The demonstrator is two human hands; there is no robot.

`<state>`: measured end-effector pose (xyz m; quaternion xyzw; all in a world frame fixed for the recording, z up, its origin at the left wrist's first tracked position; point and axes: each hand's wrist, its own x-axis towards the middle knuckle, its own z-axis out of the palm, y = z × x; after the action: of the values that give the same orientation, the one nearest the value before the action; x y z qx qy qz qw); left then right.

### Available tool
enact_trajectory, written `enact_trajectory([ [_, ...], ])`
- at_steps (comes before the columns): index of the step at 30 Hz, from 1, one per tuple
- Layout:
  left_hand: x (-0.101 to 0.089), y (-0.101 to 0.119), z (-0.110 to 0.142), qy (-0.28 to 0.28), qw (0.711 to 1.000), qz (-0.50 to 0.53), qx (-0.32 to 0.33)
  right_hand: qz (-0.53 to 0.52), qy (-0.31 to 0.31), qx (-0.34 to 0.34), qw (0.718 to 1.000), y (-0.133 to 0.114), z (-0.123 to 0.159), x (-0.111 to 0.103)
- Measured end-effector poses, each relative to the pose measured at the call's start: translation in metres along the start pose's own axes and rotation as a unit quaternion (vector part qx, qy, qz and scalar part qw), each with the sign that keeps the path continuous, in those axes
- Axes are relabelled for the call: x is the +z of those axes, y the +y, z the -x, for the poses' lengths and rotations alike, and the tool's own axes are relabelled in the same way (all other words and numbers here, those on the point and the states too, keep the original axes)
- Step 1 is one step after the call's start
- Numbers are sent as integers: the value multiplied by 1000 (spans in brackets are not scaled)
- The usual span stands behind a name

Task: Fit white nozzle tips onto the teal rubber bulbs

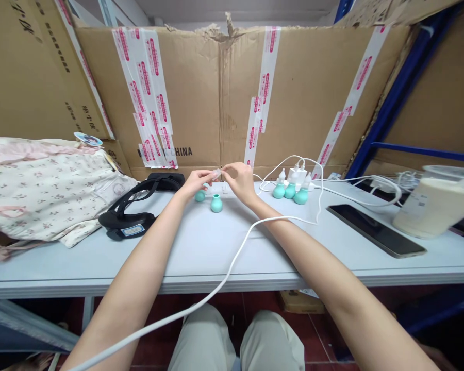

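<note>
My left hand (197, 183) is closed on a small see-through plastic tip (217, 174) above the back of the table. The thumb and fingers of my right hand (240, 179) pinch together at the tip's right end; whether they grip it or something smaller is hard to make out. Just below the hands stands a teal rubber bulb (216, 203) with its neck open upward. A second teal bulb (200, 196) sits partly behind my left hand. Something small and see-through (225, 188) lies between the hands on the tabletop, too faint to name.
Several teal bulbs (290, 191) with see-through tips stand by a white charger (297, 175). A white cable (232, 268) crosses over my arms. At right are a phone (375, 229) and a drink cup (433, 206); at left, a black headset (127, 221) and floral bag (42, 190). Cardboard (201, 103) walls the back.
</note>
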<state>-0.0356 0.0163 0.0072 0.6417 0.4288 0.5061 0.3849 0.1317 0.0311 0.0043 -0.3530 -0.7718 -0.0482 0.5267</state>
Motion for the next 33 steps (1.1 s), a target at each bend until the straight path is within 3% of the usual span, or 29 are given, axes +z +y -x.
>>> enact_trajectory([
  [9, 4, -6, -1, -24, 997, -75, 2, 48, -38, -64, 996, 0, 7, -4],
  [19, 7, -2, 2, -21, 997, -69, 12, 51, -49, -94, 993, 8, 10, -1],
  [26, 8, -1, 1, -26, 999, -30, 9, 63, -71, -89, 992, 12, 8, -4],
  [33, 5, -1, 0, -40, 999, -10, 27, 4, -85, -55, 995, 14, -1, -6],
])
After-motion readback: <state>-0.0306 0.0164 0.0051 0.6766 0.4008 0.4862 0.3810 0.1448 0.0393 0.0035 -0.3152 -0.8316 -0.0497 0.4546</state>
